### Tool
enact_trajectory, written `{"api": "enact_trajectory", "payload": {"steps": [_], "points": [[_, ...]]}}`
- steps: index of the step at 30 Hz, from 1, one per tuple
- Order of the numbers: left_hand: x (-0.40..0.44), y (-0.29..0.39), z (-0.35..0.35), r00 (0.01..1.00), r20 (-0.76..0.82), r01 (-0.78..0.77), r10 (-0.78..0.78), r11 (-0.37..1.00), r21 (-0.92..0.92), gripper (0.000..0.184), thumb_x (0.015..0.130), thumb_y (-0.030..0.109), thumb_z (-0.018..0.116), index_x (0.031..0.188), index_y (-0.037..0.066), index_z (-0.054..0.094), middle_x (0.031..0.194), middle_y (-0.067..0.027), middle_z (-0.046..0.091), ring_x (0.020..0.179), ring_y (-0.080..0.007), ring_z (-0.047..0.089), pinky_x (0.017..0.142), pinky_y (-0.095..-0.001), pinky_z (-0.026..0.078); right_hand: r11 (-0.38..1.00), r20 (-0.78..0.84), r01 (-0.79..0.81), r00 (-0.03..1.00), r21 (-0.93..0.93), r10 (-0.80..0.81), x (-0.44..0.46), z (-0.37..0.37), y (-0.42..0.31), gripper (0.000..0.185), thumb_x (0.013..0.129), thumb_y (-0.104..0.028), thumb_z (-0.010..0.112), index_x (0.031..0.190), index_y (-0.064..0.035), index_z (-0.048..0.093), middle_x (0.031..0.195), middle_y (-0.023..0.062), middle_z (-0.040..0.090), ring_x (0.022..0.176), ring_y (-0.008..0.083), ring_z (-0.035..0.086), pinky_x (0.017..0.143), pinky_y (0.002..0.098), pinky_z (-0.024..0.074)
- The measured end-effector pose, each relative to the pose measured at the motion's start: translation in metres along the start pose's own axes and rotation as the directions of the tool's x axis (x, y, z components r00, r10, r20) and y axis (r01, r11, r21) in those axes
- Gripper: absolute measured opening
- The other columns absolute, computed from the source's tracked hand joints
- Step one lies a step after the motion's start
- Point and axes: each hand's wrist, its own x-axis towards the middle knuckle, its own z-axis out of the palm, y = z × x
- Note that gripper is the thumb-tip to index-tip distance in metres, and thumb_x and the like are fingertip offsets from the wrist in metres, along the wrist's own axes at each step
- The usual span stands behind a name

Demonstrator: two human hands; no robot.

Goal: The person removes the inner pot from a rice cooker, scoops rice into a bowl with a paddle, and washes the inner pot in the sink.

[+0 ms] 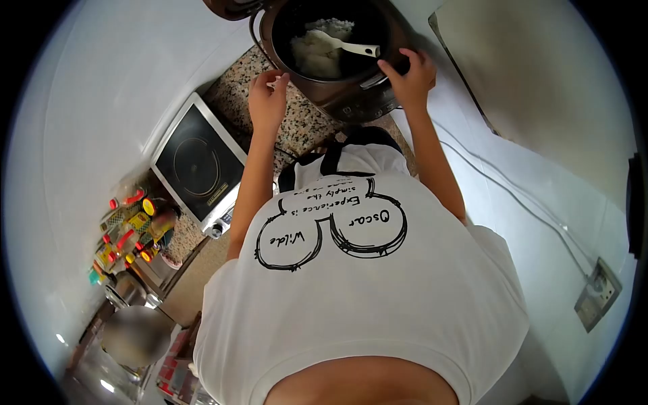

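Observation:
A brown rice cooker (344,94) stands at the top of the view with its lid (233,5) raised. Cooked white rice (317,57) lies in its dark inner pot (368,27), and a white rice paddle (358,48) rests on the rice, handle pointing right. My left hand (268,101) is beside the cooker's left rim, fingers curled and thumb against them; what lies between them, if anything, is too small to make out. At the right rim is my right hand (413,79), thumb and fingers apart, fingertips by the cooker's edge.
An induction cooktop (199,158) sits on the speckled stone counter (304,125) to the left. Several sauce bottles (131,233) with red and yellow caps stand beyond it. A wall socket (598,293) with a plugged-in cable (540,209) is at right.

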Motion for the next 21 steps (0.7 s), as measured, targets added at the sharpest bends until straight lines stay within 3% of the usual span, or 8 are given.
{"api": "enact_trajectory", "payload": {"steps": [3,4,8,11,14,17,20,21], "points": [[0.012,0.002,0.012,0.994,-0.095,-0.014,0.046,0.952,0.306,0.038,0.077,0.038,0.062,0.095,0.004,0.063,0.091,-0.0133,0.058,0.087,-0.0256,0.055,0.076,-0.0346,0.044,0.980,0.061,0.032,0.998,-0.196,-0.020,0.038,0.004,0.000,0.053,0.066,-0.048,0.069,0.104,-0.0124,0.060,0.124,0.0216,0.040,0.120,0.0367,0.029,0.095,0.0546,0.0177],[0.015,0.004,0.015,0.992,-0.112,-0.011,0.053,0.937,0.350,0.041,0.075,0.041,0.063,0.093,0.004,0.063,0.092,-0.0147,0.057,0.089,-0.0275,0.054,0.077,-0.0362,0.044,0.950,0.081,0.160,0.986,-0.268,-0.143,0.051,0.009,0.004,0.054,0.068,-0.048,0.067,0.104,-0.0092,0.060,0.122,0.0225,0.041,0.120,0.0366,0.029,0.093,0.0568,0.0194],[0.029,0.009,0.029,0.991,-0.124,0.015,0.056,0.862,0.507,0.050,0.064,0.052,0.070,0.079,0.004,0.065,0.095,-0.0201,0.054,0.096,-0.0355,0.048,0.080,-0.0412,0.043,0.926,0.225,0.165,0.970,-0.341,-0.090,0.085,0.040,0.005,0.055,0.070,-0.046,0.065,0.101,-0.0015,0.060,0.122,0.0231,0.041,0.120,0.0367,0.028,0.092,0.0593,0.0194],[0.039,-0.005,0.043,0.976,-0.160,-0.021,0.150,0.792,0.610,0.045,0.061,0.046,0.073,0.074,0.004,0.064,0.095,-0.0187,0.053,0.096,-0.0350,0.047,0.080,-0.0404,0.043,0.862,0.234,0.111,0.972,-0.494,0.009,0.100,0.053,0.001,0.046,0.070,-0.039,0.066,0.097,-0.0024,0.062,0.119,0.0201,0.043,0.118,0.0356,0.030,0.091,0.0593,0.0206],[0.040,-0.011,0.040,0.956,-0.188,-0.103,0.224,0.859,0.502,0.033,0.057,0.030,0.075,0.066,0.002,0.060,0.096,-0.0169,0.048,0.098,-0.0338,0.042,0.083,-0.0415,0.040,0.831,0.224,0.133,0.975,-0.540,-0.011,0.107,0.053,-0.006,0.035,0.068,-0.030,0.065,0.091,-0.0040,0.065,0.116,0.0165,0.045,0.114,0.0344,0.033,0.088,0.0579,0.0231],[0.039,-0.015,0.043,0.956,-0.239,-0.074,0.171,0.927,0.368,0.029,0.057,0.024,0.075,0.065,0.002,0.058,0.097,-0.0162,0.045,0.098,-0.0335,0.039,0.085,-0.0408,0.038,0.887,0.252,0.149,0.967,-0.437,-0.038,0.114,0.048,-0.003,0.028,0.065,-0.024,0.065,0.087,-0.0060,0.067,0.116,0.0144,0.045,0.113,0.0340,0.032,0.088,0.0544,0.0238],[0.032,-0.010,0.045,0.936,-0.322,-0.058,0.142,0.965,0.257,0.027,0.056,0.020,0.074,0.066,0.002,0.056,0.096,-0.0144,0.043,0.094,-0.0325,0.040,0.083,-0.0395,0.038,0.921,0.171,0.186,0.976,-0.343,-0.133,0.115,0.035,-0.012,0.024,0.064,-0.019,0.065,0.084,-0.0046,0.065,0.110,0.0163,0.048,0.105,0.0329,0.041,0.087,0.0479,0.0311],[0.030,-0.006,0.043,0.923,-0.354,-0.065,0.148,0.970,0.234,0.027,0.056,0.018,0.074,0.067,0.002,0.055,0.096,-0.0138,0.043,0.092,-0.0321,0.041,0.082,-0.0389,0.039,0.955,0.179,0.185,0.973,-0.231,-0.145,0.118,0.036,-0.008,0.023,0.064,-0.017,0.065,0.082,-0.0035,0.064,0.107,0.0168,0.049,0.101,0.0326,0.044,0.085,0.0454,0.0339]]}}
